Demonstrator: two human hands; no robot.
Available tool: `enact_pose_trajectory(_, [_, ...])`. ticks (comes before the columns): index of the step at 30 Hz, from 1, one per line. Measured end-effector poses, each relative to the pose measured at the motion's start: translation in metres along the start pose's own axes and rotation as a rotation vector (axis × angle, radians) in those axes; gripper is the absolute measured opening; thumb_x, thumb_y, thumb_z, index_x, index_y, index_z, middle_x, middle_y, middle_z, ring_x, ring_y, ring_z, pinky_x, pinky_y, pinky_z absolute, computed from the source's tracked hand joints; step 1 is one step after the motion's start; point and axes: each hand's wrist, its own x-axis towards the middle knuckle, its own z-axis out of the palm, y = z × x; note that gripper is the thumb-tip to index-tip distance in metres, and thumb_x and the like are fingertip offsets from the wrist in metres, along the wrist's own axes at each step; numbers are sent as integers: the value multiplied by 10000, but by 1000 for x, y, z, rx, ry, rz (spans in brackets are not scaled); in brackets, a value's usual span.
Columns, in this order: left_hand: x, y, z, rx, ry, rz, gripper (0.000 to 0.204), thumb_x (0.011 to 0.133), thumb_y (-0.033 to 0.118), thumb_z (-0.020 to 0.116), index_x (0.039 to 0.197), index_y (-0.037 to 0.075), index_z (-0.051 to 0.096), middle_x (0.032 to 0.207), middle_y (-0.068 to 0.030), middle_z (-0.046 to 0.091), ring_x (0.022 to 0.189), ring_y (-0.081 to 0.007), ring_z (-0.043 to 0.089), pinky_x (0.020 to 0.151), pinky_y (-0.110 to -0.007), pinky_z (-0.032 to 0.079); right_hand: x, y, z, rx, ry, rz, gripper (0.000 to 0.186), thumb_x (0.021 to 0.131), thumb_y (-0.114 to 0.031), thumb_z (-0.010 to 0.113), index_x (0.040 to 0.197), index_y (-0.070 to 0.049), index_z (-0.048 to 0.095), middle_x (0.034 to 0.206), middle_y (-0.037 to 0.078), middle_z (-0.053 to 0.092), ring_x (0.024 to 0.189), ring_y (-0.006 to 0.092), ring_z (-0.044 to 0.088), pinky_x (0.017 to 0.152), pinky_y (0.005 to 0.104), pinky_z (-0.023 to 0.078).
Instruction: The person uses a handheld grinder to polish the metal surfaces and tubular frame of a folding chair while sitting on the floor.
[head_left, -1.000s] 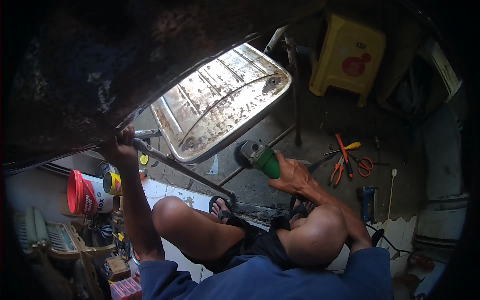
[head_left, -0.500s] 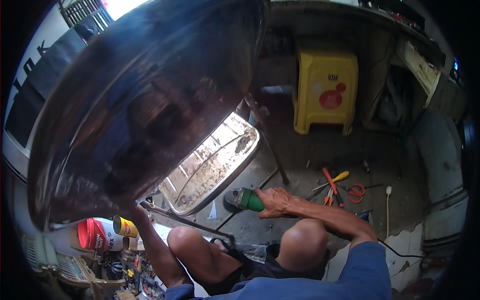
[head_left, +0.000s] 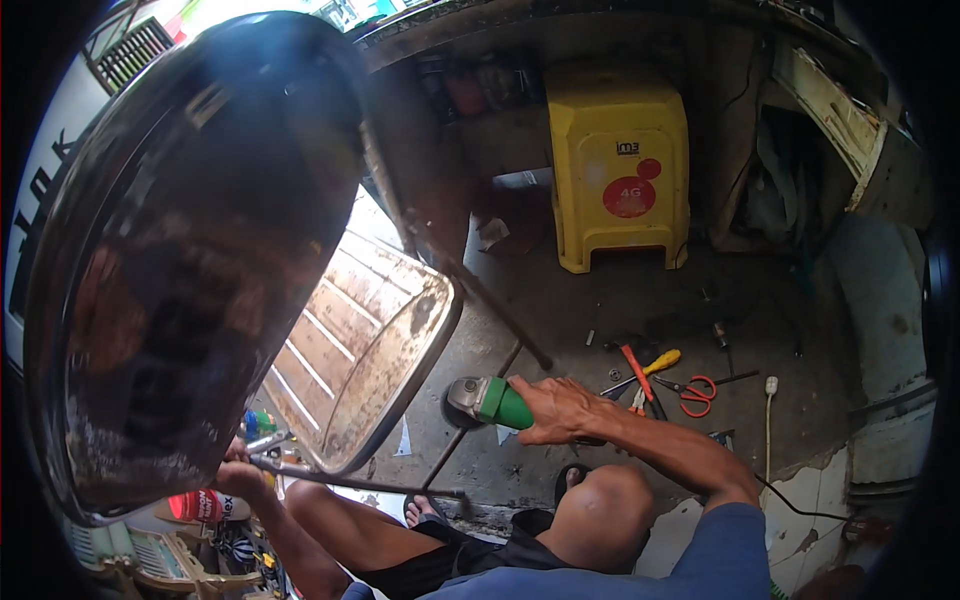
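Right hand (head_left: 556, 411): wrapped round the green-bodied angle grinder with a grey metal head (head_left: 506, 402); its disc sits over the chair's thin tubular crossbar (head_left: 443, 463) — contact cannot be told.
Left hand (head_left: 242, 477): curled on the folding metal chair, by the lower corner of its dark, glossy curved backrest (head_left: 180, 290); part of the grip is hidden.
Chair: tilted at the left, its scuffed metal seat (head_left: 365, 325) between backrest and grinder.
Good handling: probably a firm wrap on the grinder, the frame braced, and the disc well clear of the bare knees (head_left: 612, 510) and black cord (head_left: 800, 508).
Floor: orange-handled scissors (head_left: 699, 396) near a yellow-handled screwdriver (head_left: 664, 361).
Lettering: short dark print and red discs on the yellow plastic stool (head_left: 620, 125); pale print on the red-and-white bucket (head_left: 196, 505); big black letters on the white wall.
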Motion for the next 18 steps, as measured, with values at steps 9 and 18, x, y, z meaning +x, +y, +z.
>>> enact_pose_trajectory(9, [24, -59, -59, 146, 391, -27, 368, 961, 183, 534, 649, 102, 355, 567, -8, 393, 461, -94, 365, 431, -260, 269, 32, -75, -6, -230, -54, 50, 720, 745, -365, 722, 1333, -41, 459, 905, 268, 707, 878, 481, 696, 802, 537, 553])
enact_pose_trajectory(18, [14, -178, -97, 35, 458, -71, 286, 955, 187, 593, 821, -10, 435, 622, -84, 535, 488, -133, 503, 445, -290, 398, 74, -91, 33, -458, -130, 126, 696, 749, -354, 717, 1306, -28, 457, 917, 263, 706, 871, 470, 698, 776, 535, 558])
